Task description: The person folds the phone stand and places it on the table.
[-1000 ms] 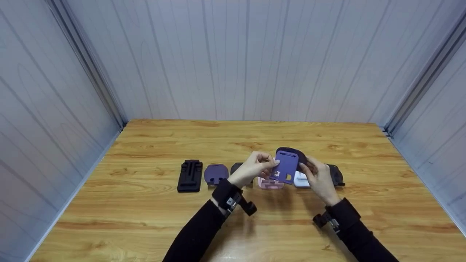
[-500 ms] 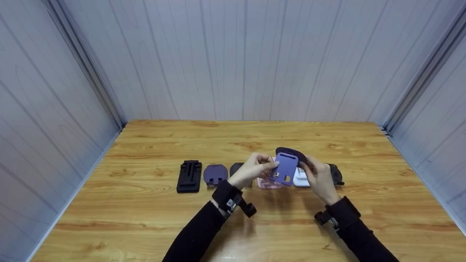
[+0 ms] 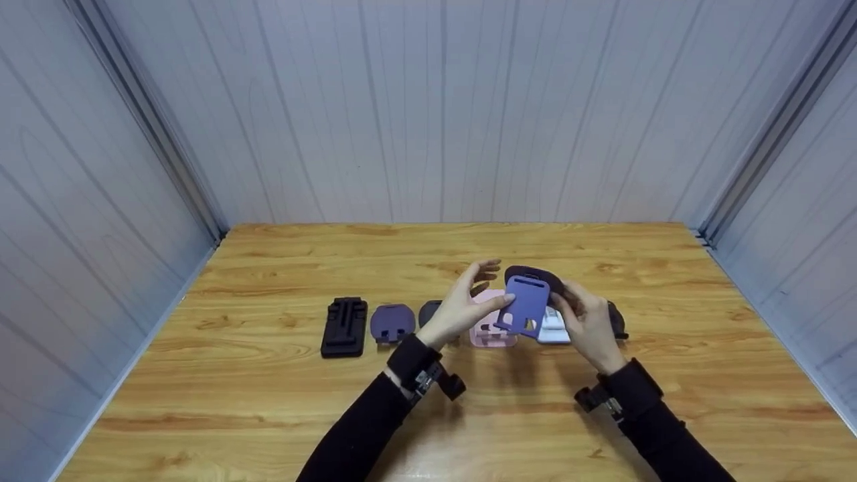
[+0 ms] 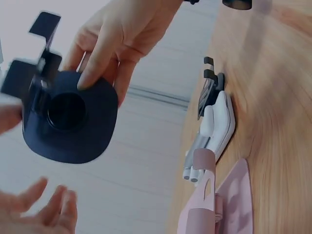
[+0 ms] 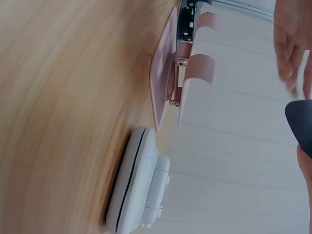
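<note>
A purple-blue phone stand (image 3: 527, 304) is held up above the table, its slotted plate facing me and its darker rounded base behind. My right hand (image 3: 589, 328) pinches the base at its right side; in the left wrist view the right thumb lies on the base (image 4: 92, 134). My left hand (image 3: 462, 311) has its fingers spread away from the stand. Its thumb meets the plate's left edge. The left fingers (image 4: 46, 209) look blurred in the left wrist view. Only an edge of the base (image 5: 302, 122) enters the right wrist view.
Other phone stands stand in a row on the wooden table (image 3: 268, 402): black (image 3: 344, 328), purple (image 3: 393, 321), dark grey (image 3: 429, 312), pink (image 3: 493, 337), white (image 3: 553, 329) and a dark one (image 3: 616, 321) partly behind my right hand. Pale panel walls (image 3: 435, 114) enclose the table.
My left fingers have let go of the plate and spread up and away, while the thumb stays at its edge. My right hand keeps holding the phone stand in nearly the same place.
</note>
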The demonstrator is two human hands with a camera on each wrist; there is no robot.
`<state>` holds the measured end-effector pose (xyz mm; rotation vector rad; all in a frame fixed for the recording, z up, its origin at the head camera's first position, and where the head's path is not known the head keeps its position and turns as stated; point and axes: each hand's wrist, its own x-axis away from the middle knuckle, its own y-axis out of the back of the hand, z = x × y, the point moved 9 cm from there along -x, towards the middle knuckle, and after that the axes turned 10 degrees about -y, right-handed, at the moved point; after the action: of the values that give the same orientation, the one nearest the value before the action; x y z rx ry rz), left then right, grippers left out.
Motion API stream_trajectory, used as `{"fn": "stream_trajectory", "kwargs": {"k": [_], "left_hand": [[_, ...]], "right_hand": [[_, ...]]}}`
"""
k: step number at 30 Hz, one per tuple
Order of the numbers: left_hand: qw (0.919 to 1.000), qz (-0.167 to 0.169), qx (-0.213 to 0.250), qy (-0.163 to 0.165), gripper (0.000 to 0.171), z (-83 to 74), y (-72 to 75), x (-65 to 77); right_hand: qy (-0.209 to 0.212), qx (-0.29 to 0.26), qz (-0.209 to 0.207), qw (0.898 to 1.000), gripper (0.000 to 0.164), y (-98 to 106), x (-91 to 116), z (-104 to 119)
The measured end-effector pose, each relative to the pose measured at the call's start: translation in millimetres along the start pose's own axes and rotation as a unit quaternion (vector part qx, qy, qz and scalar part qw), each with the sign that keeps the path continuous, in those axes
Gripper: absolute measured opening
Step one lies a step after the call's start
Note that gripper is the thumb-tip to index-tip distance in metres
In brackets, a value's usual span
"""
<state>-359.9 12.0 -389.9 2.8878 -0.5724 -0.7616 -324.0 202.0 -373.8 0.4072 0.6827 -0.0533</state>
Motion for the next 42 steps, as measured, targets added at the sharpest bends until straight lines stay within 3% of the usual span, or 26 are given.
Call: {"fn": "stream_trajectory", "kwargs": {"k": [6, 13, 20, 28, 35, 42], "left_hand": [[0.9953, 0.061, 0.075, 0.005, 0.061, 3.8, -13.2, 2.7], [0.9935, 0.047, 0.104, 0.009, 0.061, 8.2, -16.5, 2.4], [0.9938, 0.047, 0.091, 0.043, 0.065, 16.9, -15.5, 3.3], [0.9961, 0.026, 0.074, 0.04, 0.064, 16.7, -14.6, 1.0], [0.9966, 0.015, 0.061, 0.053, 0.063, 20.7, -12.0, 1.5], [0.9966, 0.001, 0.056, 0.06, 0.059, 21.7, -9.1, 1.6]], "right_hand": [[-0.016, -0.051, 0.015, 0.998, 0.018, -4, 0, -4], [-0.058, -0.084, 0.018, 0.995, 0.016, -6, -1, -12], [-0.166, -0.108, 0.03, 0.98, 0.022, -13, 2, -26], [-0.278, -0.161, 0.034, 0.946, 0.031, -20, 7, -37], [-0.33, -0.216, 0.072, 0.916, 0.038, -27, 12, -42], [-0.343, -0.344, 0.133, 0.864, 0.032, -33, 14, -40]]}}
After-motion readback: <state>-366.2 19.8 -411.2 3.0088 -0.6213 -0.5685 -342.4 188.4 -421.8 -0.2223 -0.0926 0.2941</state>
